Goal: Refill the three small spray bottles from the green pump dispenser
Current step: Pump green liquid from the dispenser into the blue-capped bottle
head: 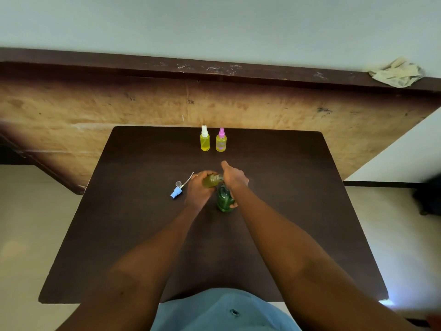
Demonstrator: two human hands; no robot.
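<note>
Third spray bottle (211, 180) is sitting mid-desk, uncapped and tipped sideways, neck pointing right toward the pump spout. Left hand (199, 189) is grasping it round the body, fingers curled. It is looking well filled with yellow-green liquid, but the exact level is not showing

Green pump dispenser (224, 201) is standing just near-right of it. Right hand (235, 179) is clamping over the pump head, thumb running down the body, one finger sticking out toward the far side. The spout is hiding under that hand, so cannot tell if it is sitting inside the neck

Risks, as I am judging them:
- the narrow neck is slipping off the spout on a pump stroke, squirting liquid over fingers and desk (274, 211)
- the bottle is being held this tilted and open, so liquid is running out at the neck as it nears full
- one pump too many is overflowing it
- wet fingers are loosening the hold, or hard pressing is tipping the dispenser

Blue spray head (176, 192) is lying with its dip tube just left of the left hand, clear cap (178, 183) beside it. A wrist sweep is likely knocking either one away before recapping

White-capped bottle (204, 140) and pink-capped bottle (221, 140) are standing side by side at the far edge, capped, full-looking and well apart from the hands, so they are running little risk
</note>
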